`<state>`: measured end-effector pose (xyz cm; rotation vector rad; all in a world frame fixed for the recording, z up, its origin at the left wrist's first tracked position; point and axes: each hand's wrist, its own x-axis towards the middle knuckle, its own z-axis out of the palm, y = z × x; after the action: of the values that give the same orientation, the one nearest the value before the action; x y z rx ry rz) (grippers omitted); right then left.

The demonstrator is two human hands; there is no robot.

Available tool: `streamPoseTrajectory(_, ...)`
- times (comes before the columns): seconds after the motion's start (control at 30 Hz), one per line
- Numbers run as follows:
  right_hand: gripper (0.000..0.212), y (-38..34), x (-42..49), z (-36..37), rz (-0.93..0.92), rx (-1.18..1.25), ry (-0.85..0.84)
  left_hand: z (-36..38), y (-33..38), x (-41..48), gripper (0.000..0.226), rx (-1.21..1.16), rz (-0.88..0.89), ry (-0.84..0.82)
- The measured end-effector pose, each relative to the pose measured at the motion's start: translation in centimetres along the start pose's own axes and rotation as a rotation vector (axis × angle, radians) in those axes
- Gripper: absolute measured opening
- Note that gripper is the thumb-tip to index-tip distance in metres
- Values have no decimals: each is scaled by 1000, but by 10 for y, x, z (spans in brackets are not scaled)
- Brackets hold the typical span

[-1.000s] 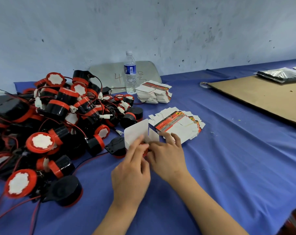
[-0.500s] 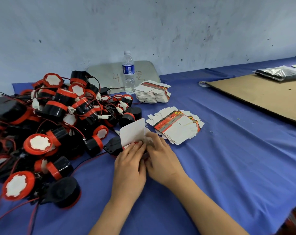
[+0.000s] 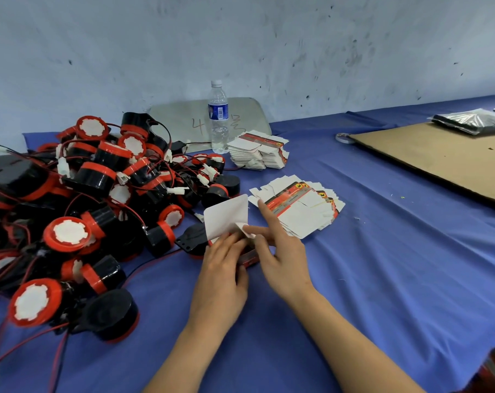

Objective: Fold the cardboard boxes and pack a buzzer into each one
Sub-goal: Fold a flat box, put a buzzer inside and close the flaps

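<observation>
Head view: nearest, our left hand (image 3: 220, 268) curls its fingers round the half-folded box (image 3: 248, 256) in the near middle. Our right hand (image 3: 283, 251), fingers spread and straight, presses a side flap (image 3: 244, 227) inward. We should seat that flap flat before closing the upright white lid (image 3: 226, 215). Farther off, flat blanks (image 3: 300, 211) lie to the right and buzzers (image 3: 98, 180) to the left.

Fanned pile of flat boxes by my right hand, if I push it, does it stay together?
Probably not: the flat boxes lie fanned and loose, so a push would likely spread them across the blue cloth. Each looks like thin card, so probably light and bendy when lifted.
</observation>
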<state>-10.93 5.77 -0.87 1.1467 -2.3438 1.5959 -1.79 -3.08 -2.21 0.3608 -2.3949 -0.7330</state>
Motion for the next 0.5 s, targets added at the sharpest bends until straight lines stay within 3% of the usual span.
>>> streamPoseTrajectory(0.3, 39, 6, 8, 4, 192, 60, -54, -2, 1, 0, 54, -168, -98, 83)
streamPoseTrajectory(0.4, 38, 2, 8, -2, 152, 73, 6, -2, 2, 0, 54, -101, -6, 54)
streamPoseTrajectory(0.5, 22, 1, 5, -7, 88, 67, 152, -3, 2, 2, 37, -154, 59, 6)
